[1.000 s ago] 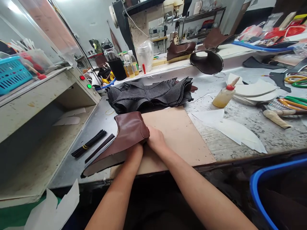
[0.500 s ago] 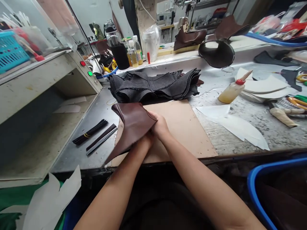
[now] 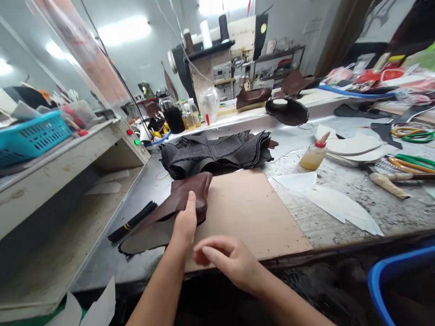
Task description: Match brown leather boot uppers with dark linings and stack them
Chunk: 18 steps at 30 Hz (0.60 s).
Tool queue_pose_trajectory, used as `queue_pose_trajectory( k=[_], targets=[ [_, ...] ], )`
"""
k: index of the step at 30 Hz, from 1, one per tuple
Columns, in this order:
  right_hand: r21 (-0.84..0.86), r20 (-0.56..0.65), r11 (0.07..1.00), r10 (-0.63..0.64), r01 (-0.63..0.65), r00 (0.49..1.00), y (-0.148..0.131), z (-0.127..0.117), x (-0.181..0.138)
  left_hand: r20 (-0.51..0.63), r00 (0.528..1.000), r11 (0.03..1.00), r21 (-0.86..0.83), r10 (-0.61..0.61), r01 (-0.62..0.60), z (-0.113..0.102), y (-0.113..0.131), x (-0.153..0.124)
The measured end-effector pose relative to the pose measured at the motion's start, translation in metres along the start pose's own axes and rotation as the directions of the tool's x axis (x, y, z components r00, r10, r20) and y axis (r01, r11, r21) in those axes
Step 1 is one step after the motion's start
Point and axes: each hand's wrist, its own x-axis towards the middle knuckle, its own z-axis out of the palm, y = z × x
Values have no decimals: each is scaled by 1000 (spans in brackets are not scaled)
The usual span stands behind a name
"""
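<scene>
My left hand (image 3: 186,222) grips a brown leather boot upper (image 3: 190,188), thumb on top and the other fingers hidden beneath. The upper lies tilted over the left part of a tan cardboard sheet (image 3: 248,203), its pale lining (image 3: 146,240) showing on the near left side. Just right of that wrist and apart from the leather, my right hand (image 3: 227,260) hovers over the near edge of the cardboard. Its fingers are loosely curled, and nothing shows in them. A bundle of black strips (image 3: 132,222) with a yellow band lies beside the upper, partly covered by it.
A stack of dark grey pieces (image 3: 217,154) lies behind the cardboard. To the right are a glue bottle (image 3: 313,155), white pattern pieces (image 3: 326,194) and a hammer (image 3: 389,184) with a wrapped head. A blue-rimmed bin (image 3: 377,285) stands below the table edge at right.
My right hand has let go of the leather upper and drawn back toward me. The upper has been turned in my left hand, so its lining now shows. The view has tilted up.
</scene>
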Motion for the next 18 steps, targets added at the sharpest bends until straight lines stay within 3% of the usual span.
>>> queue_pose_trajectory(
  k=[2, 3, 7, 11, 15, 18],
  targets=[
    [227, 20, 971, 74, -77, 997, 1, 8, -4, 7, 999, 987, -157, -42, 42, -2, 24, -12],
    [354, 26, 934, 40, -46, 999, -1, 12, -1, 42, 996, 956, -279, -79, 87, -1, 36, -19],
    [727, -92, 667, -138, 161, 986, -29, 21, 23, 265, 945, 668, -670, -194, 325, 7, 73, -45],
    [817, -216, 530, -87, 228, 973, -43, 20, 39, 264, 927, 533, -761, -264, 369, 5, 85, -52],
    [849, -190, 490, -64, 197, 980, -22, 20, 43, 379, 858, 470, -722, -346, 508, -4, 81, -49],
    [835, -224, 508, -40, 213, 974, -18, 13, 46, 419, 853, 455, -722, -312, 522, -8, 81, -43]
  ],
)
